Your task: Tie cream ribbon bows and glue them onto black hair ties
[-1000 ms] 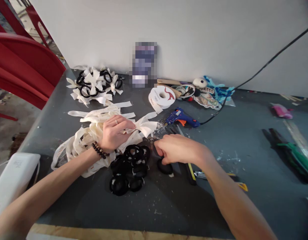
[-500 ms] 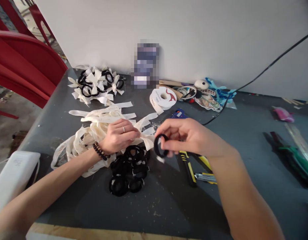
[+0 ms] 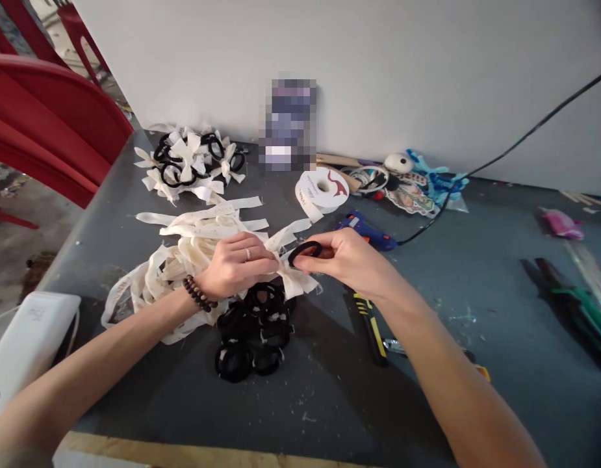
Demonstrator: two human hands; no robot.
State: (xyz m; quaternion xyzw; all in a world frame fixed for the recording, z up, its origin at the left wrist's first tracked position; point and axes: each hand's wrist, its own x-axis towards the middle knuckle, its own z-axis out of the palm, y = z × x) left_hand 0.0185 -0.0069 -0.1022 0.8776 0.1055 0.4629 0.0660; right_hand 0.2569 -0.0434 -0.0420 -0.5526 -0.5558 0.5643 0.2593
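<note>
My left hand, with a ring and a beaded bracelet, is closed on a cream ribbon bow whose tails hang to the right. Between thumb and fingers my right hand pinches a black hair tie, held right against the bow; whether the two are joined I cannot tell. Below the hands lies a pile of black hair ties. Left of them cut cream ribbon strips are heaped. Finished-looking hair ties with bows are piled at the back left.
A ribbon spool stands behind my hands, near a blue glue gun with a black cord. Yellow-black pliers and a cutter lie under my right forearm. A white power bank is at left, green-handled pliers at right.
My right hand has moved left and slightly up, bringing the hair tie from beside the bow to right against it. My left hand keeps its grip, shifting only slightly.
</note>
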